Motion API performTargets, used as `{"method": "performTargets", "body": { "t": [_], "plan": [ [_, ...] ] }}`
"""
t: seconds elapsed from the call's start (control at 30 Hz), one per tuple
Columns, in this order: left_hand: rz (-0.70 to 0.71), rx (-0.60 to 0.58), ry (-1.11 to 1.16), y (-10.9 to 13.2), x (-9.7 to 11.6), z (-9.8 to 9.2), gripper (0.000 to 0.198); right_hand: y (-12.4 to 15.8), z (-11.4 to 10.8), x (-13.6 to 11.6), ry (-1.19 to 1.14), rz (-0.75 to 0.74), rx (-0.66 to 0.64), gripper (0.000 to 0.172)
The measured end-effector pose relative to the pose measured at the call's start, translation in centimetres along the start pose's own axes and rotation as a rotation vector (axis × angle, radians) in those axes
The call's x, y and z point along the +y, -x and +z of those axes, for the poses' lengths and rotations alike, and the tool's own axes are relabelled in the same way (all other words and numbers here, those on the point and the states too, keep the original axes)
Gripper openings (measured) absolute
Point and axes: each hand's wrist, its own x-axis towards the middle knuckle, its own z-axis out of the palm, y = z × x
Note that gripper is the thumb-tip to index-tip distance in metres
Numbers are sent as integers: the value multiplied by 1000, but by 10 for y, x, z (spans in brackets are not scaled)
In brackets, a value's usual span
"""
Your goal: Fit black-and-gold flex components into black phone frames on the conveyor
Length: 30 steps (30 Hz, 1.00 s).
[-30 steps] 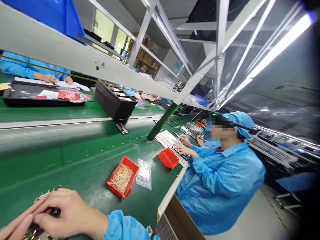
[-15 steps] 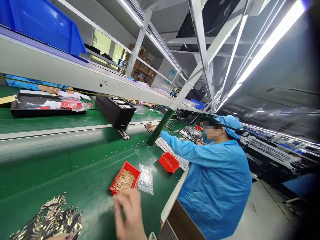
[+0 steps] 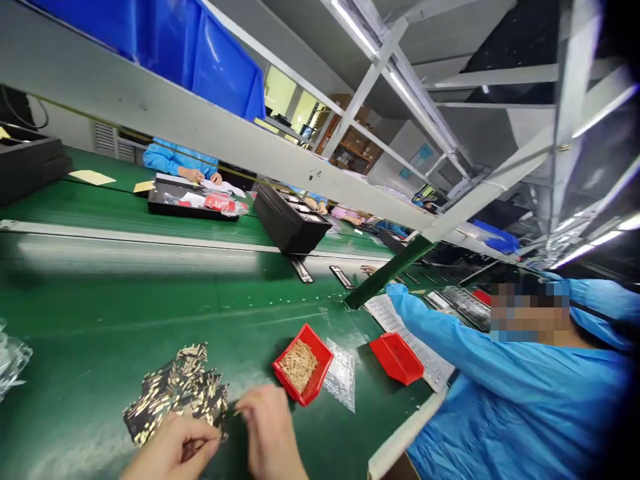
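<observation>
Pile of small gold-tipped black parts (image 3: 175, 393), loose on green counter (image 3: 100, 320) just beyond both hands: left hand (image 3: 173, 450) and right hand (image 3: 267, 427) pinching pieces at its near edge (bulk unsorted); red tray (image 3: 303, 363) of brass pins beside right.

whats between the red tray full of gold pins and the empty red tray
In the head view, a clear plastic bag lies flat on the green mat between the pin-filled red tray and the empty red tray.

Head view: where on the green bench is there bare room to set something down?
Bare green bench lies beyond the pile of small parts, up to the conveyor rail. It is crowded around the left hand, right hand, red bin and plastic bag.
</observation>
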Motion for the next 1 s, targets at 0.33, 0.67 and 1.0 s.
{"method": "performTargets", "body": {
  "t": [0.33, 0.67, 1.0],
  "plan": [
    [-182, -22, 391, -1, 13, 10, 86, 10, -34, 19, 39, 34, -121, 37],
    [-63, 126, 127, 40, 33, 0, 71, 7, -14, -21, -299, 178, -315, 11],
    [239, 297, -954, 120, -15, 18, 81, 30, 1, -39, -527, 425, -685, 17]
  ]
}}
